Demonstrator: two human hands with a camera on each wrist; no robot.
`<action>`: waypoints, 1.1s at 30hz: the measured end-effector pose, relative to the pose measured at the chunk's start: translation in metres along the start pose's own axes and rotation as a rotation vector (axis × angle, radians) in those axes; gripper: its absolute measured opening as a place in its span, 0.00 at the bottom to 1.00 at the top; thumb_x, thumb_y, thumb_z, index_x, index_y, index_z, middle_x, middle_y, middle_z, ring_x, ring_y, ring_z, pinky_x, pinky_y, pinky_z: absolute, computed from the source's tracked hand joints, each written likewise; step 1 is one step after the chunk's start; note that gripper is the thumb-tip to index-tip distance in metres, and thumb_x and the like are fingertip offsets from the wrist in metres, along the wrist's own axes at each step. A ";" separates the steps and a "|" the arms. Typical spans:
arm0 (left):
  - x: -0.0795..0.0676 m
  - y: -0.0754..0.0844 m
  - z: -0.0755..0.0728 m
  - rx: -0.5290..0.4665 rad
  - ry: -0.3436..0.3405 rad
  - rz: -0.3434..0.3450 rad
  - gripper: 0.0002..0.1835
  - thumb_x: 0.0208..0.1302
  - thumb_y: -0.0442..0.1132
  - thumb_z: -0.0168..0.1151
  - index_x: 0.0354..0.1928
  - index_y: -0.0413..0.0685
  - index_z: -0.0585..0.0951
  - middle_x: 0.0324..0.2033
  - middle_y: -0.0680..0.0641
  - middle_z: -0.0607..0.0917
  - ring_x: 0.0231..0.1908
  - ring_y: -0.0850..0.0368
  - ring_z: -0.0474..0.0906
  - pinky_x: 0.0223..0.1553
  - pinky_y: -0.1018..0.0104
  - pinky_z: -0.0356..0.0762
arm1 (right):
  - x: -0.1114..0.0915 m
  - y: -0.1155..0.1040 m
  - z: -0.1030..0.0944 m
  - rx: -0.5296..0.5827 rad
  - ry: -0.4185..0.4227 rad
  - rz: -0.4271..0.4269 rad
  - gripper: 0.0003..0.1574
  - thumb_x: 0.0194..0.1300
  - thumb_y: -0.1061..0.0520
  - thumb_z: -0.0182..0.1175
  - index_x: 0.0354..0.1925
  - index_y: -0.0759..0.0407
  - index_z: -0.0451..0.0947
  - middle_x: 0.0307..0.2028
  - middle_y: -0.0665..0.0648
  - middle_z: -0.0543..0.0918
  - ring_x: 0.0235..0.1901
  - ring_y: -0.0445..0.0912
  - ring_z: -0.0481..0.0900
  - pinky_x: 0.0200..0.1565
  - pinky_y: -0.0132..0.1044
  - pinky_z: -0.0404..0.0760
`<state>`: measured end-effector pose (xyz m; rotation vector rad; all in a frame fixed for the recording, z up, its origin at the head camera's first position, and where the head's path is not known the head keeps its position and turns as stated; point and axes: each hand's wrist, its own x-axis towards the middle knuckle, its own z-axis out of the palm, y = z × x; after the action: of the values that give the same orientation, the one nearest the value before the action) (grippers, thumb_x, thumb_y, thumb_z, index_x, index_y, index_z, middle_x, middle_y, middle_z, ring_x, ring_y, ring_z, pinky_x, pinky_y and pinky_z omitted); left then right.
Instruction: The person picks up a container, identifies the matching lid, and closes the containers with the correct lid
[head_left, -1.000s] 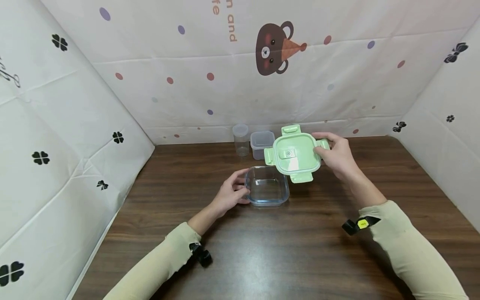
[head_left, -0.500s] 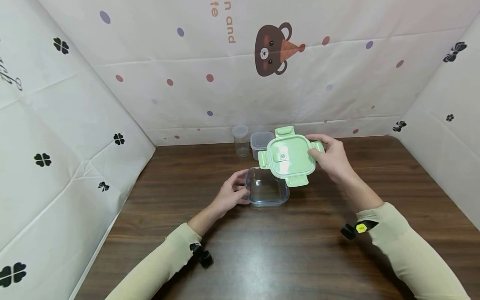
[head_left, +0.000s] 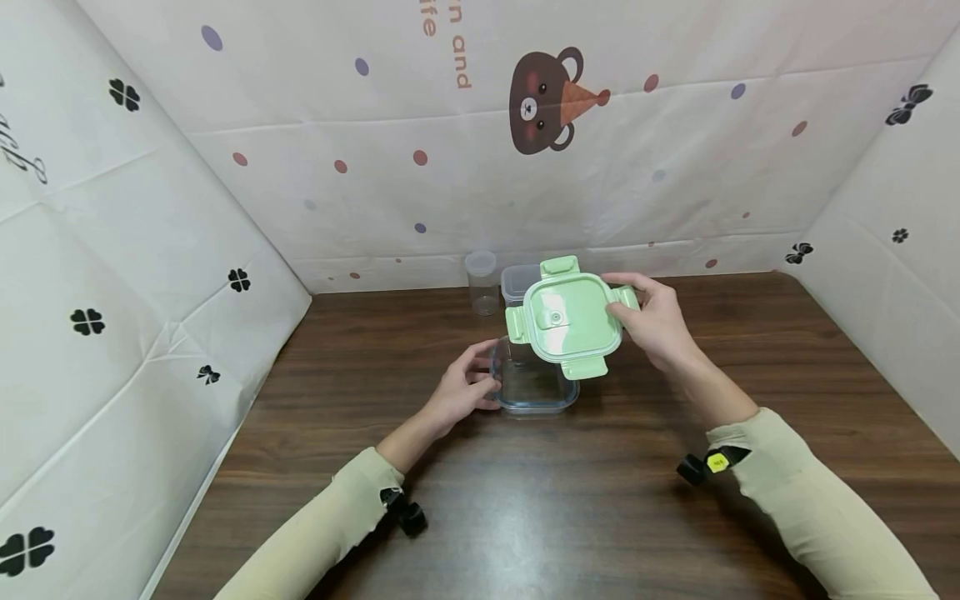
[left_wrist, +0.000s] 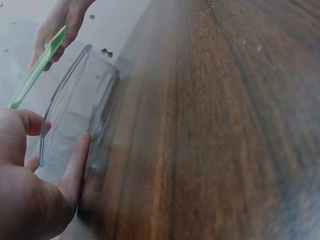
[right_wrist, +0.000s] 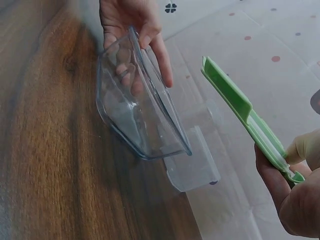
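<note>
Backdrop lettering "and" (head_left: pixel 461 62) behind lid (head_left: pixel 576 317)

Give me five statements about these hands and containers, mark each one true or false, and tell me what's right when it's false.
1. The right hand holds the green lid. True.
2. The left hand grips the side of the glass container. True.
3. The green lid is fastened onto the glass container. False: it is held up, apart from the container.
4. A clear jar and a small plastic box stand near the back of the brown tabletop. True.
5. The jar stands right of the plastic box. False: it stands to the left.
</note>
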<state>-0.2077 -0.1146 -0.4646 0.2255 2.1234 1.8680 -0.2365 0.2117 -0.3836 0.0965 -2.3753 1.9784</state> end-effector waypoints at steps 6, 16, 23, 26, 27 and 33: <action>-0.001 0.001 -0.001 0.006 0.006 0.001 0.40 0.75 0.25 0.58 0.86 0.57 0.69 0.73 0.29 0.75 0.56 0.49 0.84 0.49 0.55 0.98 | -0.003 -0.001 0.003 0.014 -0.019 0.012 0.36 0.78 0.70 0.57 0.81 0.66 0.72 0.48 0.53 0.85 0.40 0.35 0.90 0.39 0.35 0.97; -0.002 0.003 -0.005 0.041 0.046 0.013 0.39 0.78 0.30 0.60 0.87 0.58 0.68 0.75 0.34 0.77 0.58 0.48 0.87 0.43 0.58 0.97 | -0.006 0.000 0.006 0.043 -0.036 0.037 0.35 0.80 0.69 0.57 0.81 0.67 0.71 0.46 0.45 0.86 0.40 0.35 0.90 0.40 0.35 0.97; -0.001 0.007 -0.009 0.051 0.083 0.052 0.37 0.78 0.30 0.56 0.87 0.53 0.66 0.74 0.32 0.79 0.58 0.46 0.89 0.40 0.58 0.96 | -0.008 0.002 0.011 0.071 -0.039 0.040 0.35 0.79 0.70 0.56 0.80 0.68 0.71 0.44 0.43 0.87 0.40 0.35 0.91 0.39 0.35 0.97; -0.001 0.009 -0.010 0.049 0.093 0.056 0.37 0.78 0.30 0.57 0.87 0.54 0.67 0.74 0.33 0.79 0.57 0.50 0.89 0.40 0.59 0.96 | -0.009 0.003 0.013 0.070 -0.031 0.038 0.35 0.79 0.70 0.57 0.80 0.68 0.71 0.43 0.43 0.88 0.39 0.35 0.92 0.38 0.35 0.97; -0.001 0.011 -0.010 0.045 0.101 0.061 0.37 0.78 0.30 0.58 0.87 0.54 0.67 0.74 0.33 0.80 0.56 0.51 0.89 0.41 0.60 0.95 | -0.010 0.004 0.014 0.068 -0.029 0.038 0.35 0.79 0.69 0.57 0.80 0.67 0.71 0.43 0.43 0.88 0.38 0.35 0.92 0.38 0.36 0.97; 0.000 0.020 -0.010 -0.035 0.179 0.129 0.34 0.80 0.30 0.58 0.85 0.52 0.69 0.73 0.30 0.82 0.57 0.51 0.87 0.39 0.67 0.93 | -0.011 0.003 0.018 0.054 -0.012 0.038 0.34 0.79 0.68 0.57 0.80 0.66 0.72 0.44 0.47 0.87 0.38 0.35 0.91 0.39 0.37 0.97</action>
<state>-0.2124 -0.1217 -0.4441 0.1984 2.2383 2.0667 -0.2255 0.1945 -0.3910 0.0660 -2.3481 2.0648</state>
